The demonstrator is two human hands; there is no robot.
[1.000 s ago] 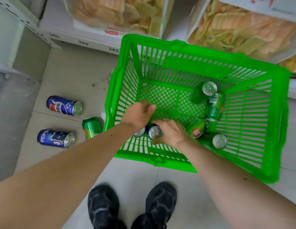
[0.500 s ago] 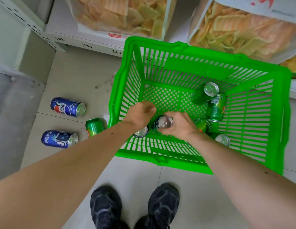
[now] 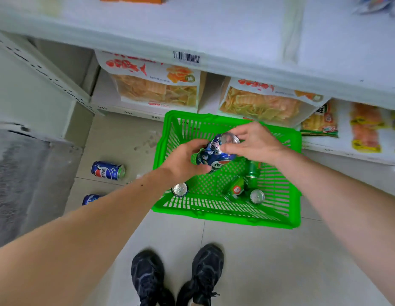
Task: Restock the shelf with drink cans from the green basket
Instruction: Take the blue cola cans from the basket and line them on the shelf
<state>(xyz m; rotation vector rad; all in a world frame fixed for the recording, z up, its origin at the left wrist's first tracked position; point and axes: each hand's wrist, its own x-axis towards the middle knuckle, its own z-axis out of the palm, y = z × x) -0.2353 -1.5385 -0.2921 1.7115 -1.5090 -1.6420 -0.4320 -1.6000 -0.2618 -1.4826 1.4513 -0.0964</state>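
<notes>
- Both hands hold blue cans over the middle of the frame: the left hand (image 3: pixel 183 161) wraps its grip round one blue can (image 3: pixel 210 161), and the right hand (image 3: pixel 256 143) pinches another blue can (image 3: pixel 225 140).
- Step, I think: lifting cans out; next they go up onto the white shelf (image 3: pixel 214 29) at the top.
- The green basket (image 3: pixel 225 215) below them holds green cans (image 3: pixel 236 189) and another can (image 3: pixel 180 189).
- Two blue cans (image 3: pixel 107 170) lie on the floor at left.

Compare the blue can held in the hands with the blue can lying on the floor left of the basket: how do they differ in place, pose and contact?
The held blue can is up above the green basket, while the floor can lies on the tiles outside it. The held can is tilted, top up and away; the floor can lies flat, top pointing right. The left hand and right hand both grip the held can; nothing touches the floor can. Both are blue Pepsi-style cans.
</notes>
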